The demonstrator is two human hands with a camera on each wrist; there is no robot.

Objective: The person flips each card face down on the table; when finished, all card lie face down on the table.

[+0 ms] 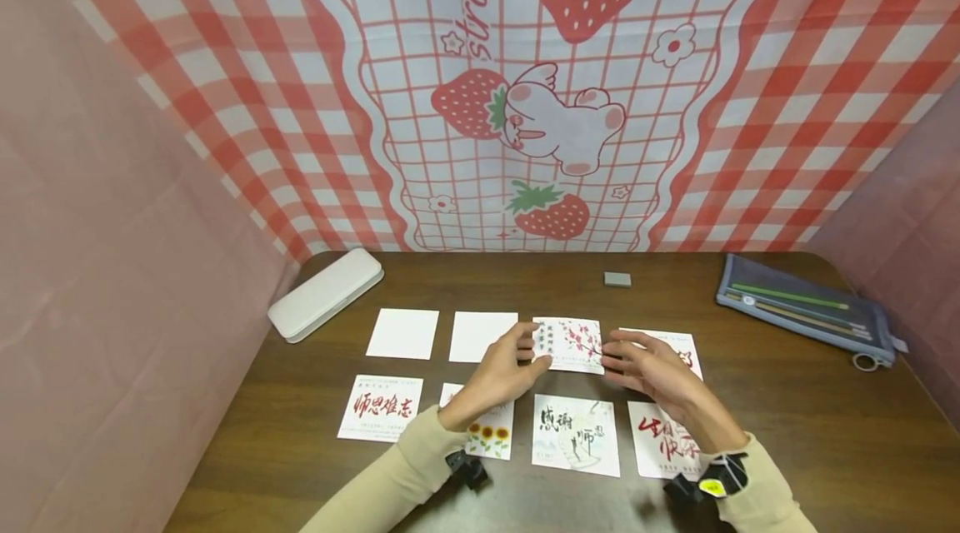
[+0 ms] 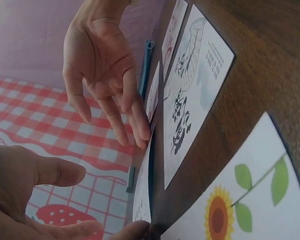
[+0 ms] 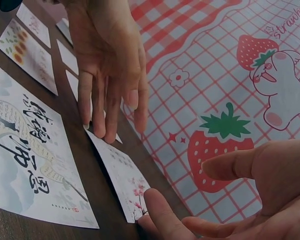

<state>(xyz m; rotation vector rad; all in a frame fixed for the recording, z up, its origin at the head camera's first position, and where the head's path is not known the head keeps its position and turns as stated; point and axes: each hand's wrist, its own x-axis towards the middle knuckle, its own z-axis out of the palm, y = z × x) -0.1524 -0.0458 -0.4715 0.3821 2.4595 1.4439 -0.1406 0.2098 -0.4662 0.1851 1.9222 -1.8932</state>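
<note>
Head view. I see both hands over a dark wooden desk laid with two rows of cards. Left hand has its fingers lightly curved, tips on the left edge of the plum-blossom card. Right hand is at the card's right edge, fingers nearly straight, tips touching it. The card sits between the two hands, in the far row. Just left of the left hand lie two blank white cards. Beneath the hands, in the near row: a red-calligraphy card, a sunflower card partly under the left wrist, an ink-calligraphy card, and a red-lettered card under the right wrist. Well beyond the left hand lies a white case; beyond the right hand lie a small grey eraser and a blue pencil pouch.

Left wrist view. Thumb and forefinger are spread apart, and the forefinger tip meets the card's corner, which is lifted off the desk. The right hand's straight fingertips touch the far edge.

Right wrist view. Thumb is held apart and a fingertip rests on the blossom corner of the card. The left hand's fingers point down onto the opposite edge. I see no closed grip from either hand.
</note>
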